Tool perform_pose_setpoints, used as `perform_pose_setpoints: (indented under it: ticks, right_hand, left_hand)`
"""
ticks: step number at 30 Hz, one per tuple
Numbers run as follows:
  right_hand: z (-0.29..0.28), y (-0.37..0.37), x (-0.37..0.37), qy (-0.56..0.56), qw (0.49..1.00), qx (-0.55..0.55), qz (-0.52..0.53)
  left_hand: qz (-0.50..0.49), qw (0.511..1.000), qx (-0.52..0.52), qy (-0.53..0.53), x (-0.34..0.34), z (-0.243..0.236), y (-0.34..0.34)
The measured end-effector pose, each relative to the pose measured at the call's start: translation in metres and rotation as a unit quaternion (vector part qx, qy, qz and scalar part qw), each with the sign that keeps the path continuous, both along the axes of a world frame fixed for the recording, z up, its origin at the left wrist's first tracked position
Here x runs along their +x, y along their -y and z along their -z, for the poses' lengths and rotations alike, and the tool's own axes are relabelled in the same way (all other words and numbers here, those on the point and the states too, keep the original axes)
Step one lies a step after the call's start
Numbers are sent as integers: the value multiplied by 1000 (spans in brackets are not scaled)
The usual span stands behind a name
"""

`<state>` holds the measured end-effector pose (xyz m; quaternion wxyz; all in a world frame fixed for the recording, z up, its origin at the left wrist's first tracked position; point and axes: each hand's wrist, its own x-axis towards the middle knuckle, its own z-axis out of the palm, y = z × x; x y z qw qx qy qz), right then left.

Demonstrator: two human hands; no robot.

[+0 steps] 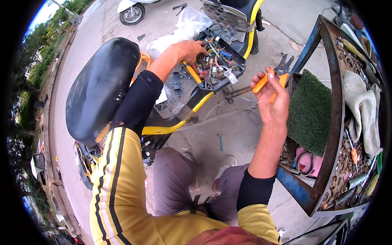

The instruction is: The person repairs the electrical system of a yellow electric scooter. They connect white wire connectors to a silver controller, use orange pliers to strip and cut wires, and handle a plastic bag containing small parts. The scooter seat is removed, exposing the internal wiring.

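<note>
My right hand [274,98] is raised in front of me, its fingers curled round orange-handled pliers [283,65]. The dark jaws point up and away, and they look parted. At the far left side of a black open tray [221,85], my left hand [188,51] reaches down with bent fingers. Their tips are partly hidden among coloured wires [212,61], so what they grip cannot be made out. White connectors [231,76] lie in the tray near the wires. The tray rests on a scooter with a yellow frame [163,129].
The scooter's black seat [102,90] stands left of my left arm. At right is a rusty metal rack [332,81] with tools, loose hardware and a cloth [359,102]; a green turf mat [311,112] hangs on it. A hammer-like tool [237,93] and a teal hex key [221,142] lie below.
</note>
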<state>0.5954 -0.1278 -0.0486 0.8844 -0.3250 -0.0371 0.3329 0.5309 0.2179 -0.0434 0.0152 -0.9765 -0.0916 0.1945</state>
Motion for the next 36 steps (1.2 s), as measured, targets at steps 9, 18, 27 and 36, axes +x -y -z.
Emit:
perform_pose_setpoints:
  ticks: [9,18,27,36]
  right_hand:
    - [0,-1,-4,6,1000,7,-6]
    - [-2,-3,-3,1,1000,5,-7]
    - [1,-4,-3,-1,1000,8,-15]
    - [3,5,4,-3,1000,5,6]
  left_hand:
    - [77,983,96,135,8,2,9]
    - [63,971,-1,232,8,0,8]
    - [20,965,123,230,-31,-27,18]
    - [-128,799,267,523,-46,-28,18]
